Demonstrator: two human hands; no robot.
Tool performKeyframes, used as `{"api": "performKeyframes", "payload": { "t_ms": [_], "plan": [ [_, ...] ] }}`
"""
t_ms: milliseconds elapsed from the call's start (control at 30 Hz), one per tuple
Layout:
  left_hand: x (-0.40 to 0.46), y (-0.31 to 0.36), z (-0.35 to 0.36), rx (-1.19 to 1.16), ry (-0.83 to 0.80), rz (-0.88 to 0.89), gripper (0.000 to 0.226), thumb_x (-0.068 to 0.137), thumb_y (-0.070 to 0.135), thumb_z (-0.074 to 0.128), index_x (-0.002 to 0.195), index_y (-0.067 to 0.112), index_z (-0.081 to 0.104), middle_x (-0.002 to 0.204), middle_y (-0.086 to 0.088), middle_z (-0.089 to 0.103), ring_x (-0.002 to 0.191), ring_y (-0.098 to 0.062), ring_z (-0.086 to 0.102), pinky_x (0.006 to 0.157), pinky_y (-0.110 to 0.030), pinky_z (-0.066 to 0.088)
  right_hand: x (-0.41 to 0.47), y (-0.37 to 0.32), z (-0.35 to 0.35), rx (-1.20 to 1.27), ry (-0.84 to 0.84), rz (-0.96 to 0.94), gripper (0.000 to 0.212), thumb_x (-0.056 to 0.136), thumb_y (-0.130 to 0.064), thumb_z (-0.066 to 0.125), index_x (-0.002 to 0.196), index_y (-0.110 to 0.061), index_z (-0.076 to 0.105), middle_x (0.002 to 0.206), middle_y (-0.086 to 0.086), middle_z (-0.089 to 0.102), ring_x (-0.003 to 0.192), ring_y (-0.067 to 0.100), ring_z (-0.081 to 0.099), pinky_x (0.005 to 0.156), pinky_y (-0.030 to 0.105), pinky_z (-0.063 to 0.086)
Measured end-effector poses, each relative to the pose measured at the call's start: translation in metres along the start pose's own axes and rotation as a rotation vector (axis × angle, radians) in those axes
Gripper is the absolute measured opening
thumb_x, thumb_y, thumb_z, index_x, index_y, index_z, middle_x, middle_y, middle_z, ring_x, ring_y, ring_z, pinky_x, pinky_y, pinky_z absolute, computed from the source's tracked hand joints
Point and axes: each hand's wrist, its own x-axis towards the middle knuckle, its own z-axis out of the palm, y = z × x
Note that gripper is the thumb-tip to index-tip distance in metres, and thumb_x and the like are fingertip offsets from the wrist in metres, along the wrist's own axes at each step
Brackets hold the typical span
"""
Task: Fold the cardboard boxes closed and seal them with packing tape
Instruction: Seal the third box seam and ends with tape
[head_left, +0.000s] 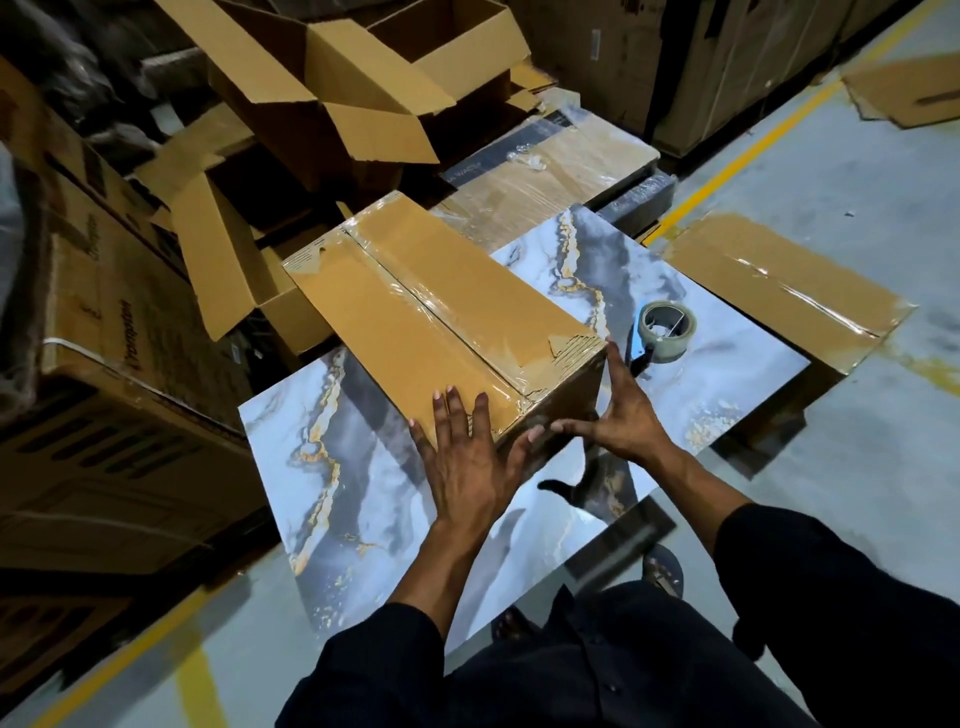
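Two sealed boxes (441, 306) (789, 291), one tape roll (667, 330), two hands (467, 462) (623, 415).

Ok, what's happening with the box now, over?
Both hands open, left hand flat on taped brown cardboard box, right hand at its corner. Nothing in the way.

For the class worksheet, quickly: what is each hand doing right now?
Left hand: open, fingers flat on the taped brown cardboard box.
Right hand: open, fingers spread against that box's near end, holding nothing.
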Motion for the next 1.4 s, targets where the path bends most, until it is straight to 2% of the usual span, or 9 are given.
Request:
{"api": "performKeyframes", "payload": {
  "t_ms": [167, 333, 467, 567, 867, 1033, 1100, 1267, 1400],
  "plan": [
    [0.022, -0.007, -0.013, -0.378, 0.079, -0.362, 0.089, 0.097, 0.082, 0.030, 0.164, 0.024, 0.029, 0.174, -0.019, -0.006, 0.161, -0.037, -0.007, 0.129, -0.057, 0.008, 0.020, -0.034, -0.012, 0.140, 0.163, 0.055, 0.081, 0.091, -0.071, 0.060, 0.155, -0.024, 0.043, 0.155, 0.004, 0.051, 0.141, 0.022, 0.048, 0.114, 0.038, 0.041],
    [0.039, -0.031, -0.030, -0.441, 0.001, -0.513, 0.097, 0.094, 0.081, 0.043, 0.166, 0.023, 0.015, 0.174, -0.020, -0.004, 0.158, -0.043, 0.017, 0.125, -0.057, 0.027, 0.020, -0.049, -0.019, -0.134, 0.130, 0.064, 0.070, 0.093, -0.070, 0.055, 0.129, -0.011, 0.068, 0.107, 0.015, 0.074, 0.104, 0.035, 0.069, 0.081, 0.034, 0.049],
    [0.029, -0.067, -0.039, -0.371, 0.036, -0.588, 0.095, 0.090, 0.083, 0.044, 0.161, 0.022, 0.024, 0.167, -0.018, 0.023, 0.142, -0.048, 0.041, 0.115, -0.062, 0.038, -0.034, -0.060, -0.008, -0.197, -0.024, 0.016, 0.057, 0.091, -0.068, 0.063, 0.107, -0.014, 0.073, 0.097, 0.002, 0.075, 0.094, 0.021, 0.071, 0.078, 0.032, 0.054],
    [0.012, -0.096, -0.044, -0.225, 0.079, -0.613, 0.090, 0.092, 0.081, 0.043, 0.159, 0.022, 0.030, 0.165, -0.018, 0.030, 0.149, -0.046, 0.031, 0.120, -0.070, 0.021, -0.085, -0.070, 0.007, -0.102, -0.198, 0.000, 0.035, 0.091, -0.059, 0.070, 0.085, -0.024, 0.075, 0.083, -0.016, 0.077, 0.080, -0.004, 0.072, 0.076, 0.023, 0.056],
    [0.021, -0.060, -0.050, -0.208, 0.097, -0.316, 0.090, 0.097, 0.079, 0.035, 0.165, 0.023, 0.021, 0.174, -0.017, 0.009, 0.162, -0.035, 0.004, 0.127, -0.060, 0.008, -0.023, -0.111, 0.028, 0.141, -0.094, 0.084, 0.054, 0.099, -0.050, 0.063, 0.145, -0.024, 0.055, 0.137, 0.001, 0.066, 0.113, 0.016, 0.068, 0.097, 0.032, 0.051],
    [0.034, -0.041, -0.037, -0.151, -0.064, -0.284, 0.095, 0.096, 0.081, 0.031, 0.166, 0.018, 0.018, 0.174, -0.022, 0.007, 0.162, -0.036, -0.001, 0.127, -0.063, 0.000, 0.017, -0.123, 0.060, 0.207, -0.188, 0.213, 0.095, 0.090, -0.078, 0.053, 0.162, -0.019, 0.031, 0.161, 0.006, 0.043, 0.143, 0.028, 0.048, 0.116, 0.045, 0.041],
    [0.037, -0.060, -0.043, -0.165, 0.013, -0.329, 0.093, 0.095, 0.081, 0.033, 0.165, 0.020, 0.022, 0.173, -0.021, 0.012, 0.161, -0.037, 0.004, 0.126, -0.063, 0.003, 0.012, -0.112, 0.073, 0.236, -0.218, 0.187, 0.096, 0.086, -0.088, 0.042, 0.157, -0.024, 0.040, 0.154, 0.000, 0.053, 0.137, 0.024, 0.054, 0.113, 0.045, 0.046],
    [0.060, -0.135, -0.069, -0.317, 0.079, -0.585, 0.093, 0.093, 0.074, 0.052, 0.163, 0.019, 0.026, 0.172, -0.017, 0.019, 0.160, -0.036, 0.012, 0.126, -0.060, 0.014, 0.006, -0.113, 0.068, 0.312, -0.162, 0.166, 0.028, 0.110, -0.040, 0.046, 0.120, -0.024, 0.067, 0.088, -0.011, 0.069, 0.080, 0.007, 0.063, 0.076, 0.026, 0.047],
    [0.073, -0.158, -0.083, -0.824, -0.087, -0.722, 0.090, 0.075, 0.079, 0.070, 0.144, 0.024, 0.055, 0.136, -0.002, 0.068, 0.115, -0.029, 0.068, 0.102, -0.050, 0.056, 0.012, -0.103, 0.066, 0.262, -0.199, 0.235, 0.050, 0.097, -0.050, 0.052, 0.107, -0.004, 0.068, 0.085, 0.012, 0.069, 0.078, 0.022, 0.062, 0.074, 0.035, 0.048]
  ]
}}
